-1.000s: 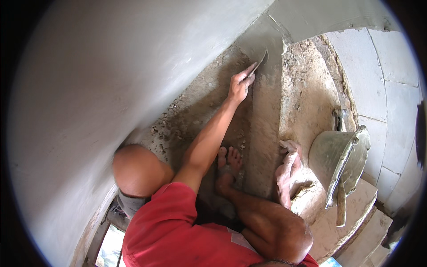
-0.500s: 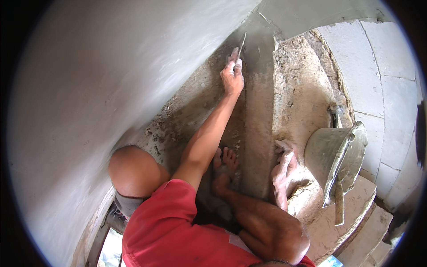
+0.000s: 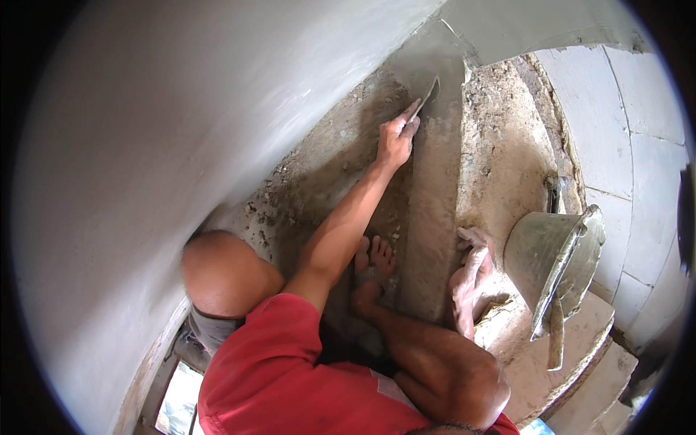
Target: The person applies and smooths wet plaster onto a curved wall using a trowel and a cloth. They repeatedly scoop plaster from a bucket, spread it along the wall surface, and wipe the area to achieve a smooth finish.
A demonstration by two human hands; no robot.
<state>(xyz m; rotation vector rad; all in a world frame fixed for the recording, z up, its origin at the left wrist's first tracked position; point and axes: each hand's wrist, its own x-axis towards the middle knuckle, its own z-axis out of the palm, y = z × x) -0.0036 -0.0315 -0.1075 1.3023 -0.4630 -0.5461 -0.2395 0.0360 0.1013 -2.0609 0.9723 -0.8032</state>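
Position: the left hand lies at 1 o'clock from the view's centre, arm at full reach. Its fingers are closed around the near end of a thin grey metal trowel, with no slack visible. The blade points up toward 1 o'clock, tilted on edge, over the smooth grey upper end of a long, straight grey-brown mortar band. Whether the blade touches the surface is unclear at this angle.

The right hand, pale with dust, rests at 4 o'clock, fingers loosely bent; nothing shows in it. Just beyond it, past 3 o'clock, is a grey-green round bucket with a mortar-crusted rim.

Risks (judgement):
1. Gouging. At such a long reach, a small wrist roll could dig the blade's edge into the smooth grey end.
2. Contamination. Brown crumbly rubble lies at 11 o'clock, beside the band; a stroke straying that way could drag grit back.
3. Wall mark. The tall smooth grey wall, from 9 to 12 o'clock, closes in near the tip; overshoot could nick it.
4. Scuffing. A bare foot, at 5 o'clock, sits beside the band; shifting balance could smear its side.
5. Knock. An outward shift of the right hand could bump the bucket.
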